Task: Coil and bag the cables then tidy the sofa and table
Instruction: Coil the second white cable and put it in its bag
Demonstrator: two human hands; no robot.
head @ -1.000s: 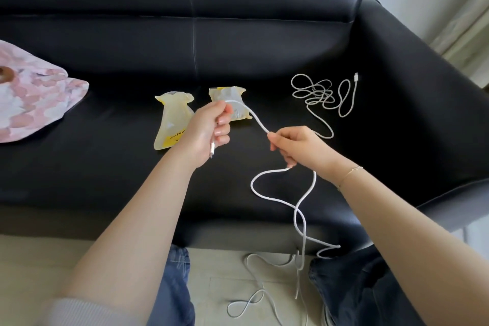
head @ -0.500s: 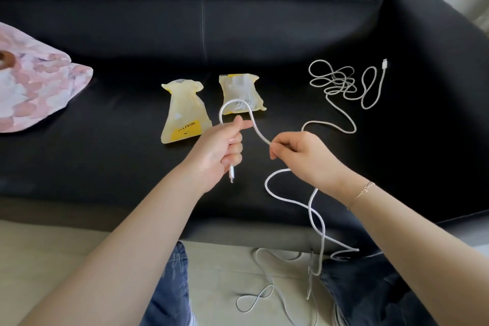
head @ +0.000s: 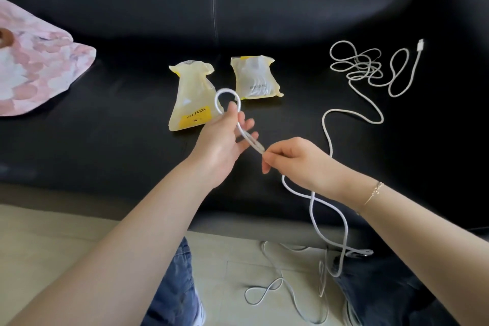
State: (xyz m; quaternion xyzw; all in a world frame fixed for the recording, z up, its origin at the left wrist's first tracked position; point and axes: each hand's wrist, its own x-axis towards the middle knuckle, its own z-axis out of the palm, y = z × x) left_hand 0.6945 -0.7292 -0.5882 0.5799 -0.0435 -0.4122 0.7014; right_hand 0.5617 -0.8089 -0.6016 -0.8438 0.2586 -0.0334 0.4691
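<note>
Black leather sofa (head: 132,140) fills most of the view, pale floor (head: 66,246) below it. On the seat there are two yellowish plastic bags: the left bag (head: 191,98) looks pretty much flat, hard to say if anything's in it, and the right bag (head: 254,78) has something pale and bundled inside, can't make out what exactly. White cable (head: 328,222) being coiled sits just in front of the bags: left hand (head: 225,143) pinches a small loop of it between thumb and forefinger, other fingers spread loose, and right hand (head: 293,159) has its fingertips pinched on the cable just beside it. From there it drops over the sofa edge down to the floor, and the end gets lost between the knees. Second cable (head: 370,69) lies tangled on the seat to the right, plug end showing. Pink patterned cushion (head: 34,66) at far left is cut off by the frame.
</note>
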